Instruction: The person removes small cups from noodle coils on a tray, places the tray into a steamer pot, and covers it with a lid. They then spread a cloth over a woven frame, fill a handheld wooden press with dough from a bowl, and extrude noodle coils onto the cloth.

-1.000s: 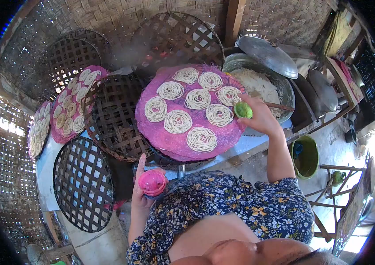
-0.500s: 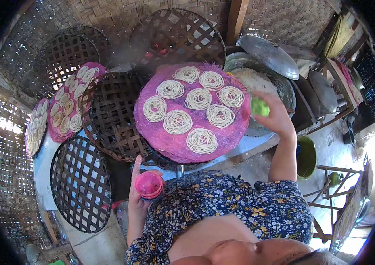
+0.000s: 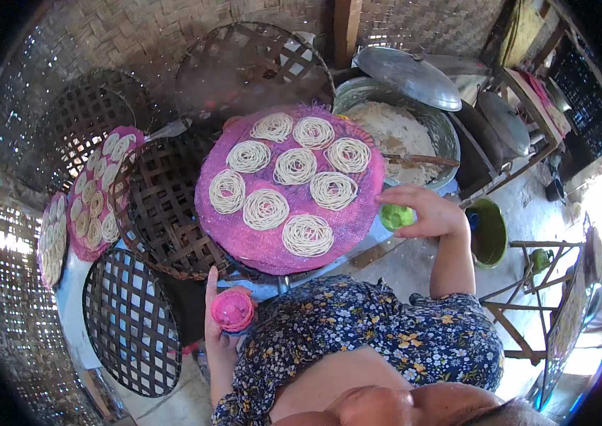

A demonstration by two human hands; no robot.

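Readable text: none | labels: none legible | brands: none legible | numbers: none legible | signs: none legible

Single head-worn view, facing forward and steeply down from above the wearer's chest; rim perhaps distorted.

The left hand [image 3: 221, 319] holds a pink bundle [image 3: 232, 309]; the right [image 3: 429, 213] holds something green [image 3: 397, 216] beside the pink cloth [image 3: 244, 238].
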